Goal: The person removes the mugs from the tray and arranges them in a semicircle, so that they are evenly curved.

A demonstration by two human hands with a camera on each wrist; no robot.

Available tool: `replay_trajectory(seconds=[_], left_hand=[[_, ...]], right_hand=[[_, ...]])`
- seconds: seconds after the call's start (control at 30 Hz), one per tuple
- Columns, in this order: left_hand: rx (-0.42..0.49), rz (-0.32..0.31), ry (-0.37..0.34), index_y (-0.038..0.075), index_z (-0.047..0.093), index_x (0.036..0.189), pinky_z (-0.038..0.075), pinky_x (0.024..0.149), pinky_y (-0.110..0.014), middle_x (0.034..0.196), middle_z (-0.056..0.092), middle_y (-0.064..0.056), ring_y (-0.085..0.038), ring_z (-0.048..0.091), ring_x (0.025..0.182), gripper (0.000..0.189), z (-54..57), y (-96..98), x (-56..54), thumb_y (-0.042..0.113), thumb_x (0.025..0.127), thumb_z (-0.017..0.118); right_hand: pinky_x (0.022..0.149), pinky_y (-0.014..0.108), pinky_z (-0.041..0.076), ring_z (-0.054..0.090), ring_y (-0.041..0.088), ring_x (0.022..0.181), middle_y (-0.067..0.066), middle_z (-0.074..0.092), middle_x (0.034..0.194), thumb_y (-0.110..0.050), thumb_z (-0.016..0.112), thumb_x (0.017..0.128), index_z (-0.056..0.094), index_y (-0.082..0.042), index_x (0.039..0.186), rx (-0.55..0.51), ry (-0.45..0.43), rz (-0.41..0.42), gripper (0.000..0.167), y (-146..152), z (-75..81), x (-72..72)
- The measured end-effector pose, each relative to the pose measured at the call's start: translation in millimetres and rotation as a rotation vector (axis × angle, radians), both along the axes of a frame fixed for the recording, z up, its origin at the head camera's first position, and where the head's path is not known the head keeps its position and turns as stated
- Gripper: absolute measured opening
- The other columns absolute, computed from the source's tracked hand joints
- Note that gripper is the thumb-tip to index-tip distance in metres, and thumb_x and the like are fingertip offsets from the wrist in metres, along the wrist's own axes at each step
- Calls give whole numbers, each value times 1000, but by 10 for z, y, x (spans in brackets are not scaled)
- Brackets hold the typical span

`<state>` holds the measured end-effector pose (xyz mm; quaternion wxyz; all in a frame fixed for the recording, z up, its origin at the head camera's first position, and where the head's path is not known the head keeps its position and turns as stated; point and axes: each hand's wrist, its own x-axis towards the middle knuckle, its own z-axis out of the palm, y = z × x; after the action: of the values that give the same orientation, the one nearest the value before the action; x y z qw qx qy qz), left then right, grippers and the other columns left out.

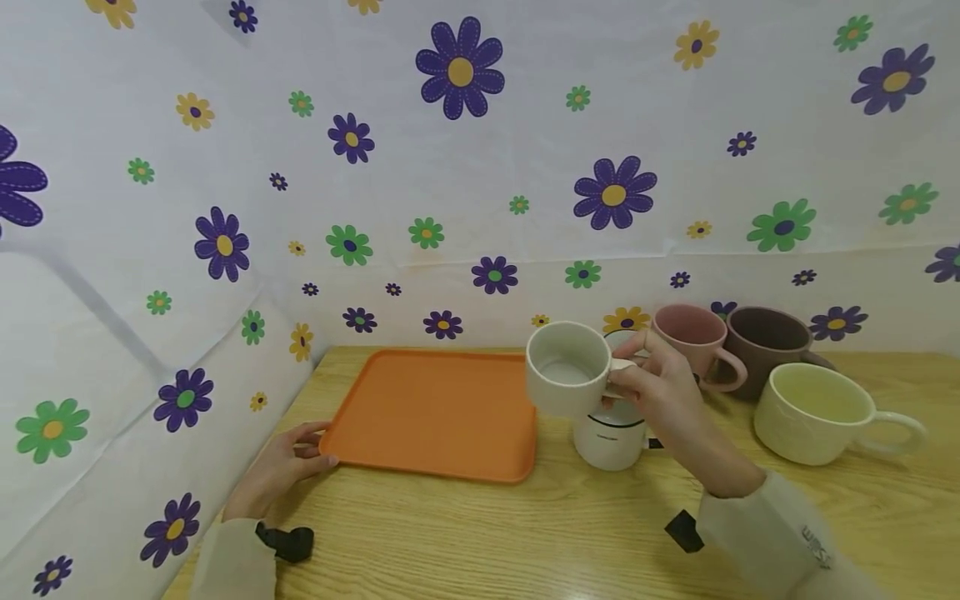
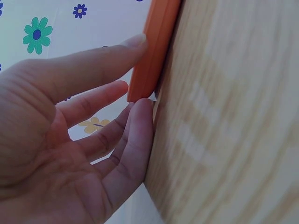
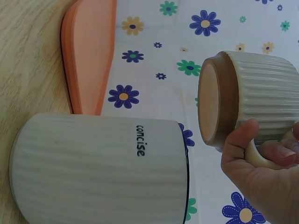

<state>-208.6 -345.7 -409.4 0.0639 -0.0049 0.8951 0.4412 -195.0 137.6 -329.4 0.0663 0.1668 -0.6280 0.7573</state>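
My right hand [image 1: 663, 387] grips the handle of an off-white ribbed mug [image 1: 566, 375], raised above the table. Its brown base shows in the right wrist view, with the fingers around the handle. Partly hidden below it stands a white mug [image 1: 609, 442] with a dark rim, lettered "concise" in the right wrist view. Another dark rim shows behind the hand; whether it is a separate mug I cannot tell. At the table's left, my left hand [image 1: 281, 467] holds the near left corner of an orange tray [image 1: 442, 417], thumb on the front edge, fingers at the left side.
To the right of the raised mug stand a pink mug [image 1: 690, 333], a dark brown mug [image 1: 765, 342] and a pale yellow wide mug [image 1: 813, 417]. A flowered white cloth [image 1: 510, 150] hangs behind and left of the wooden table [image 1: 450, 533].
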Motion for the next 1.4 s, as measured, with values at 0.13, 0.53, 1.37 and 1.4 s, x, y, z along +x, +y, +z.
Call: replay_trajectory(seconds=[0.13,0.53,1.37,1.4], left_hand=[[1,-6,8,-10,43,146,54,82,-33,130,55,-30,-33,61,108,66,-6,9,4,13,93,76],[-3,-3,4,-9,43,147,54,84,-35,131,55,-30,-35,61,110,67,-1,11,10,14,93,76],[-2,-2,-1,-8,44,147,53,84,-33,131,55,-30,-36,61,113,68,-6,-2,3,15,92,77],[-5,0,0,-8,44,147,53,84,-32,131,55,-30,-36,61,113,68,-7,-3,3,14,92,77]], right_hand=[[66,29,56,65,19,69,8,71,89,16,49,93,49,1,97,-21,24,10,16,67,-34,25],[72,27,57,67,19,79,8,66,101,13,47,99,52,0,99,19,38,-9,14,329,-79,121],[67,30,55,67,22,86,30,40,145,24,31,94,51,5,100,-150,129,63,28,780,-319,288],[67,30,55,67,22,87,32,39,146,24,31,94,51,5,99,-154,127,58,28,797,-331,296]])
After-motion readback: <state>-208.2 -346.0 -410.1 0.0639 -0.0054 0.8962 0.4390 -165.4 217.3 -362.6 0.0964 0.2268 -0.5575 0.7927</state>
